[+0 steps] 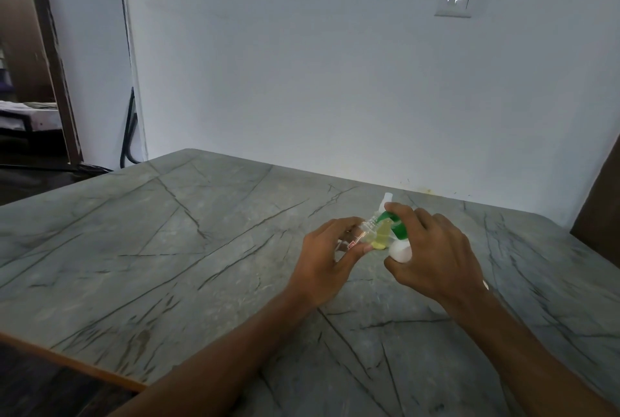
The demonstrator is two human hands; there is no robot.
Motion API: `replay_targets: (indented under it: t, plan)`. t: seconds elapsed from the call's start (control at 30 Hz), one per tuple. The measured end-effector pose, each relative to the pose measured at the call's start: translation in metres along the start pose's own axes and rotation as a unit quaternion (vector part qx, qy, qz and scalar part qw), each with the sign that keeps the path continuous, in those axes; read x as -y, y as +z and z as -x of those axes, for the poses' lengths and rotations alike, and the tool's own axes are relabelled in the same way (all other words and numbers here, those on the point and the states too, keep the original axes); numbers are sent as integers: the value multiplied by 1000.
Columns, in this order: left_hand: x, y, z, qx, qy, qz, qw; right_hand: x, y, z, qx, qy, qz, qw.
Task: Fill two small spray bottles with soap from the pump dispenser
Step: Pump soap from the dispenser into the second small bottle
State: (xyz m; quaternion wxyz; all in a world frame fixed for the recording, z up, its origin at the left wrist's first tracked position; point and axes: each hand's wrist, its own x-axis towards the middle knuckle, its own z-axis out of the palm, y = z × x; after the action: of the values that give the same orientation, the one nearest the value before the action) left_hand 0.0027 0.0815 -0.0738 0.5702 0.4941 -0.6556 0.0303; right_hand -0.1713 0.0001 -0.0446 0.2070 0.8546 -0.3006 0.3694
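Your left fingers are pinching the spray bottle tilted to catch soap, right fingers curling round the pump dispenser.

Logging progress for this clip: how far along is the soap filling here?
Done, apparently: one small bottle between the hands holds yellowish liquid, and a white spray top shows above it. In hand: the left hand pinches a clear bottle, seemingly empty, tilted toward the green nozzle of the pump dispenser, which the right hand grips. Left: filling the clear bottle and closing it.
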Motion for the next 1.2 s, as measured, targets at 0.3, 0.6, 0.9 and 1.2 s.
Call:
replay_targets:
  t: [0.3, 0.6, 0.9, 1.2]
  plan:
    - [0, -2, -1, -18, -16, 18, 1000, 5, -3, 1, -2, 11, 25, 1000]
    - [-1, -2, 0, -17, -46, 27, 998, 4, -4, 1, -1, 9, 26, 1000]
    - [-3, -1, 1, -10, -36, 28, 999, 4, -3, 1, 5, 22, 13, 1000]
    - [-4, 0, 2, -8, -42, 26, 999, 8, -2, 2, -3, 44, 30, 999]
